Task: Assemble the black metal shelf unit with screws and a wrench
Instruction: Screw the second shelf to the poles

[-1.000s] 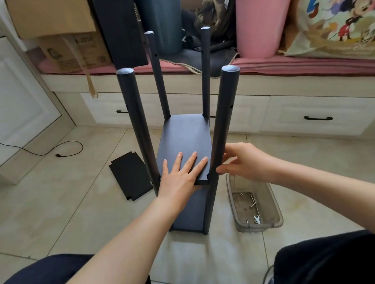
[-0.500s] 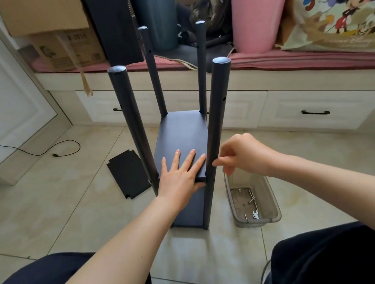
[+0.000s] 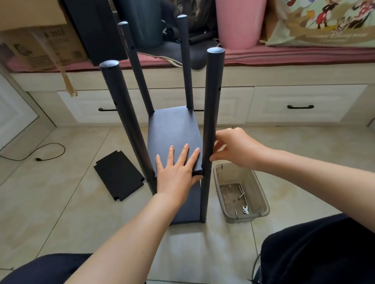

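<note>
The black shelf unit stands upright on the tiled floor with four poles. A black shelf panel (image 3: 173, 129) sits midway between them, above a bottom panel (image 3: 190, 207). My left hand (image 3: 177, 170) presses flat on the front of the middle panel, its thumb at the front edge. My right hand (image 3: 237, 148) has curled fingers pinching at the right side of the front right pole (image 3: 212, 97), just above panel height; anything between the fingertips is hidden. A small wrench (image 3: 245, 209) and loose screws (image 3: 241, 193) lie in a clear plastic tray (image 3: 261, 194).
A spare black panel (image 3: 118, 173) lies on the floor left of the unit, with a black cable (image 3: 41, 157) further left. Behind stands a drawer bench (image 3: 299, 101) carrying cardboard boxes, a pink bin (image 3: 238, 15) and a printed bag. My knees frame the bottom corners.
My right hand came off the front right pole half a second ago and is back against it now. My left hand stayed flat on the panel. The view tilted down slightly.
</note>
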The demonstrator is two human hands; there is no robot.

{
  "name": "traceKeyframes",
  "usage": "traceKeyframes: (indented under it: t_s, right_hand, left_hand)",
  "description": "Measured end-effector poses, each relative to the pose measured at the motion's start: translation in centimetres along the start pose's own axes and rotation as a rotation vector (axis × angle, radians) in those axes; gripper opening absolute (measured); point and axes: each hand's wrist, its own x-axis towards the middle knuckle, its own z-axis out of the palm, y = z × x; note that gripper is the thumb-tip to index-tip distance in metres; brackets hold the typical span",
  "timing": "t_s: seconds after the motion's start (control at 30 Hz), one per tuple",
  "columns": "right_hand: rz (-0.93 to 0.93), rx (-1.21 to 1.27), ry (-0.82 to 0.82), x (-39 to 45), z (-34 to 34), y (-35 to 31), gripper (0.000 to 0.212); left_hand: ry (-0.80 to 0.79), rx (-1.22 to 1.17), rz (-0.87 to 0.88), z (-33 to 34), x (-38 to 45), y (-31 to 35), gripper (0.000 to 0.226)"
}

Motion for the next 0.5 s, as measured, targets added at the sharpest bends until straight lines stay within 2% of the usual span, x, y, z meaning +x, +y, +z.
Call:
traceKeyframes:
  t_s: [0.5]
  right_hand:
    - [0.026,0.036,0.025,0.4,0.2,-0.13,0.026]
  left_hand:
    - [0.012,0.038,0.005,0.38,0.13,0.0,0.078]
